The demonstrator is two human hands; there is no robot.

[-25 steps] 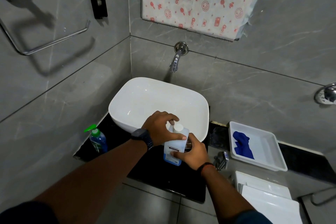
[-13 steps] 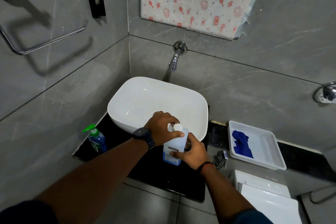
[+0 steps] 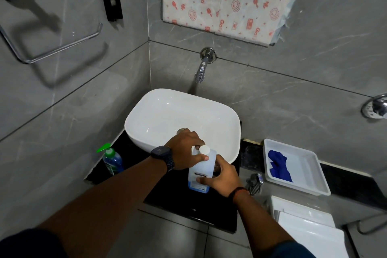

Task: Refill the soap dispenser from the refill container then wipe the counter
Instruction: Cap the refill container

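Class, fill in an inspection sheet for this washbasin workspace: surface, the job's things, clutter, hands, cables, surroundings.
Surface: black stone counter, no spill visible.
Job's things: translucent white-capped refill bottle upright on counter; green-pump soap dispenser at left; blue cloth in white plastic tray.
Clutter: nothing seen.
Hands: left hand near the cap; right hand gripping bottle body.
Cables: nothing seen.
Surroundings: white ceramic basin, chrome wall tap, grey tiles.

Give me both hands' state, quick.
Left hand: closed on the top of the refill bottle, beside its white cap.
Right hand: closed on the bottle's lower body.
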